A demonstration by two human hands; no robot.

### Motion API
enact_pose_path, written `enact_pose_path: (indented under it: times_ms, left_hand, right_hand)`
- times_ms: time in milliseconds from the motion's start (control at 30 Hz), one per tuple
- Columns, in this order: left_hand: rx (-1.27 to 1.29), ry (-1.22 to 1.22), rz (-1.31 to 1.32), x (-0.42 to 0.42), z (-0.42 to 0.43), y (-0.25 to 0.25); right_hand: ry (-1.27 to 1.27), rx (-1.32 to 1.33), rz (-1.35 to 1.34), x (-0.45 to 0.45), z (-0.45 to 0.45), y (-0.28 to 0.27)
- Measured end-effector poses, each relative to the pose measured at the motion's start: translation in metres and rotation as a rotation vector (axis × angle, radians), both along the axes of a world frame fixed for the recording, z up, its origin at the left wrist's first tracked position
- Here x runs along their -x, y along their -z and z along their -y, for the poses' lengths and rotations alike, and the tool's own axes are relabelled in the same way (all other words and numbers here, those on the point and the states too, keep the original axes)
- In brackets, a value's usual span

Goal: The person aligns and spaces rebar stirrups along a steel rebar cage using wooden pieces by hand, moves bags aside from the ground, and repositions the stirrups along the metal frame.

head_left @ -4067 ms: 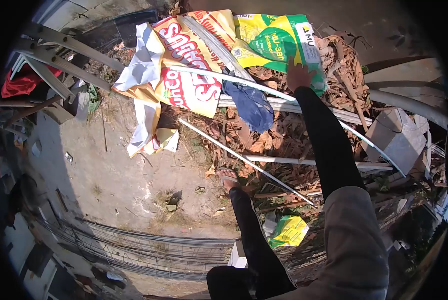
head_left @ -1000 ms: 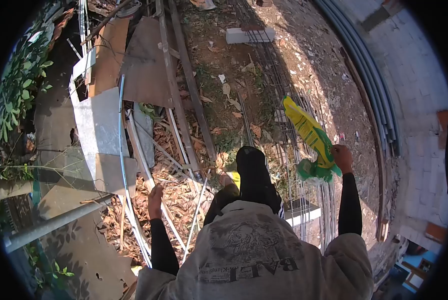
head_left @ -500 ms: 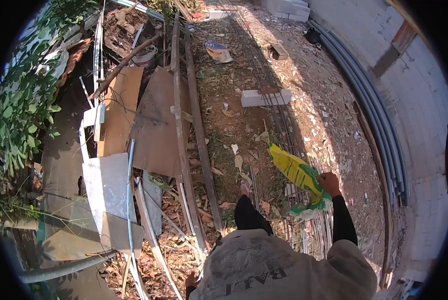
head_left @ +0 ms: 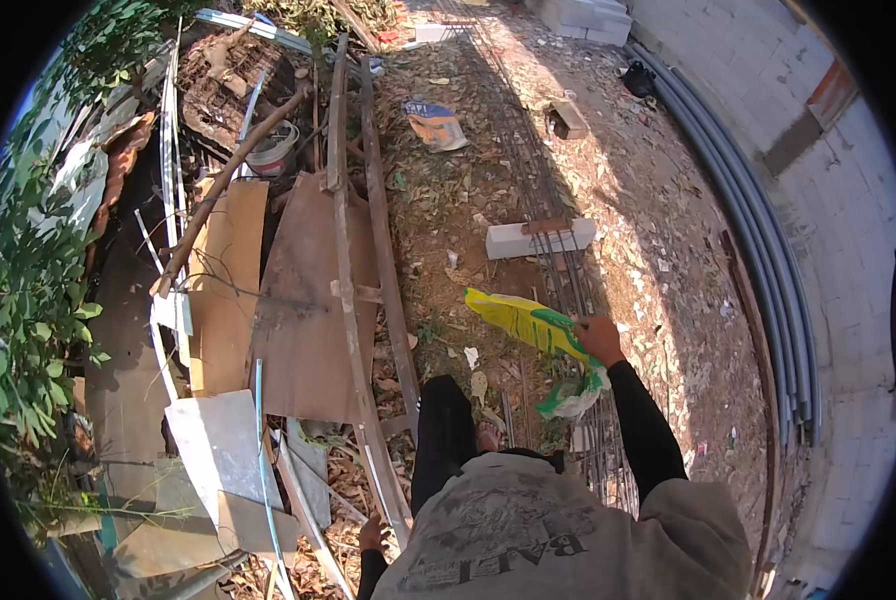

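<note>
My right hand (head_left: 600, 341) is closed on the upper edge of a yellow and green plastic sack (head_left: 528, 325). The sack hangs crumpled from my fist, its free end stretching out to the left and its pale green-white lower part drooping over long steel rebar (head_left: 568, 285). Low at my left side is my left hand (head_left: 373, 533), its fingers apart and holding nothing. It is nearest to a long wooden beam (head_left: 378, 470) and the dry leaves beside it.
A white block (head_left: 513, 241) supports the rebar ahead. Boards (head_left: 318, 310), a metal sheet (head_left: 203, 430) and a branch (head_left: 228, 180) lie left. Grey pipes (head_left: 758, 215) run along the block wall (head_left: 728, 100). An orange-blue sack (head_left: 436, 127) lies farther ahead on the ground.
My right hand has moved left and slightly up with the sack, whose free end has swung left. My left hand has shifted slightly left. A dark-clothed leg now shows more.
</note>
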State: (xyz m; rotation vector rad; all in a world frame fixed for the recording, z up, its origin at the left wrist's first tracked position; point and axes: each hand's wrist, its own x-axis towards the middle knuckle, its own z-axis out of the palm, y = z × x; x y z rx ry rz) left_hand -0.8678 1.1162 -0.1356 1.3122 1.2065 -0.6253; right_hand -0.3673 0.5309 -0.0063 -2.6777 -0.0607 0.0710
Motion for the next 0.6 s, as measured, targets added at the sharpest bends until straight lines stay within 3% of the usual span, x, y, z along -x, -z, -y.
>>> enact_pose_path:
  times_ms: [33,67,100,200,233,333,400,500,567,600]
  left_hand:
    - [-0.011,0.028,-0.008,-0.017,-0.003,0.006]
    - [0.007,-0.122,-0.117,-0.048,-0.001,0.0]
    - [-0.007,0.064,-0.059,-0.063,-0.01,0.009]
    - [0.069,-0.204,-0.248,-0.123,-0.016,0.045]
    - [0.07,-0.182,-0.19,-0.146,-0.019,0.069]
    - [0.096,-0.174,-0.132,-0.235,-0.032,0.076]
    - [0.073,-0.068,-0.076,-0.29,-0.06,0.071]
    - [-0.07,0.182,0.068,-0.406,-0.101,0.015]
    - [-0.065,-0.008,0.267,-0.464,-0.13,-0.013]
    - [-0.107,-0.036,0.234,-0.499,-0.133,-0.037]
  right_hand:
    - [0.008,-0.027,-0.001,-0.027,-0.014,-0.002]
    - [0.005,-0.025,-0.001,-0.056,-0.025,0.002]
    - [-0.001,-0.021,-0.001,-0.088,-0.036,0.007]
    - [-0.02,-0.05,0.005,-0.181,-0.073,0.012]
    - [-0.027,-0.067,0.015,-0.215,-0.087,0.01]
    - [0.001,-0.047,0.033,-0.312,-0.117,0.023]
    - [-0.02,-0.074,0.042,-0.371,-0.127,0.036]
    - [-0.023,-0.142,0.028,-0.463,-0.152,0.034]
    - [0.002,-0.147,0.047,-0.507,-0.165,0.024]
    - [0.021,-0.135,0.087,-0.529,-0.176,0.018]
